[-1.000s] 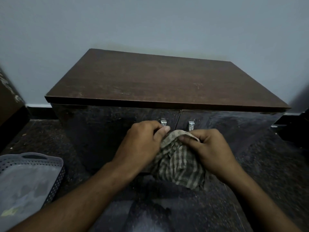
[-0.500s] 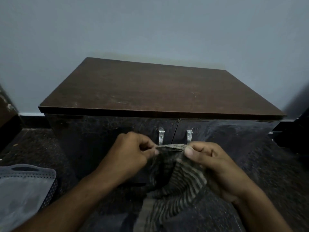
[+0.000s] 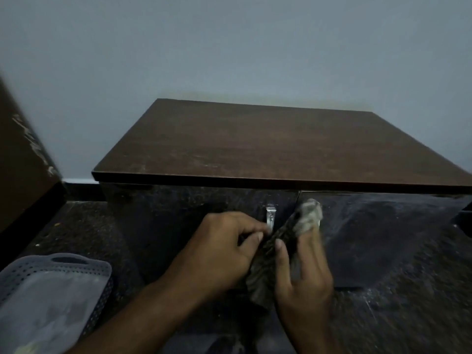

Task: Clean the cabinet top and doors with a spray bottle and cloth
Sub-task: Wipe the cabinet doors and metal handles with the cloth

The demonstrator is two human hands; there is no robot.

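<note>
Cloth (image 3: pixel 278 254) now upright (blurred), both hands (image 3: pixel 224 254) gripping.

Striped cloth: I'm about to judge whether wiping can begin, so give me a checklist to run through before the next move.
1. Striped grey-green cloth in hand: ok, left hand and right hand both hold it.
2. Cloth folded into a pad: not ok, bunched.
3. Dark brown wooden cabinet top free of objects: ok.
4. Glossy dark cabinet doors closed: ok.
5. Spray bottle within reach: cannot tell, none in view.
6. Top already sprayed: cannot tell.
</note>
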